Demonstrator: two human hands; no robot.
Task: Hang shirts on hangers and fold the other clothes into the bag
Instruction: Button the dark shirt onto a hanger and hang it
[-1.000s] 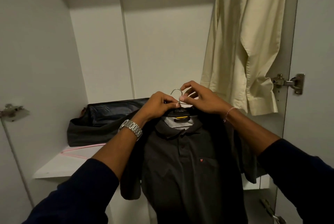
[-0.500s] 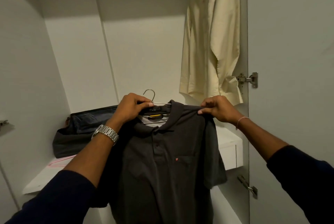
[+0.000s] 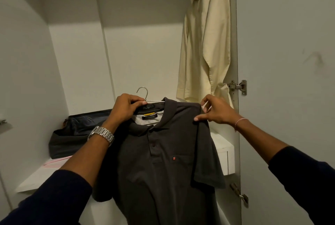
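A dark polo shirt [image 3: 163, 161] is shown held up in front of an open wardrobe, draped over a wire hanger [image 3: 145, 96] whose hook rises just above the collar. The hanger's neck and the back of the collar are gripped together in the closed left hand [image 3: 125, 106], which appears to carry the load. The shoulder seam on the other side is pinched between thumb and fingertips of the right hand [image 3: 215, 110], the remaining fingers being loosely spread.

The step in hand is judged to be the seating of the shirt on the hanger before hanging. It is done well if the shoulder seam is drawn outward until it lies along the hanger arm, so that the collar sits centred about the hook and neither sleeve drags lower than the other. The hook should be kept upright and clear of cloth. The hanger arms are hidden beneath the fabric, so their true position cannot be read.

Behind the shirt, a dark bag [image 3: 76, 134] rests open on a white shelf [image 3: 36, 179], with a pink-edged item [image 3: 54, 162] just before it. A cream shirt [image 3: 204, 43] hangs at upper right against the door edge, near a metal hinge [image 3: 239, 87].
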